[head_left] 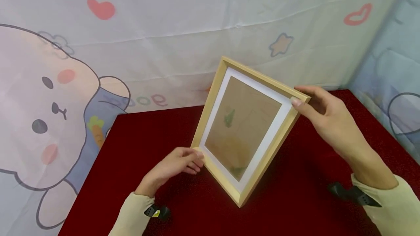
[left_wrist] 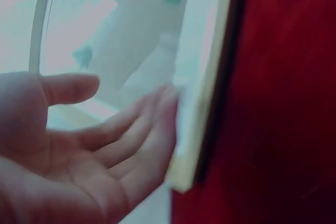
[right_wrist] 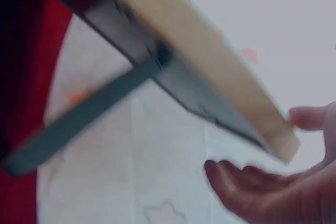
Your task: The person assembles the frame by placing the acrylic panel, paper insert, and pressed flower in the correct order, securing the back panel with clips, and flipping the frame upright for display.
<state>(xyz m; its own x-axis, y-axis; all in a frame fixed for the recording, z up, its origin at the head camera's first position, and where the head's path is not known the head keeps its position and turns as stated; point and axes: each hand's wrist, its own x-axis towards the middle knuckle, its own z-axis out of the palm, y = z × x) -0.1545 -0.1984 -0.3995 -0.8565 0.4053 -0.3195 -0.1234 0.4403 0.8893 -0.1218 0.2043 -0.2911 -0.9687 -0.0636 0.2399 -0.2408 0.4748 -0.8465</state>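
Observation:
A light wooden picture frame with a white mat and a clear front leans back on the red-covered table. Its grey back shows in the right wrist view, where a dark support leg swings out towards the red cloth. My left hand is at the frame's lower left corner, fingertips against the border and thumb held apart. At the upper right corner is my right hand. Its thumb touches the edge; its loosely bent fingers lie behind, with a gap to the back in the right wrist view.
Red cloth covers the table. A pale printed curtain with a bear, hearts and a star hangs behind it, and another cloth side stands at the right. Dark straps sit at both wrists.

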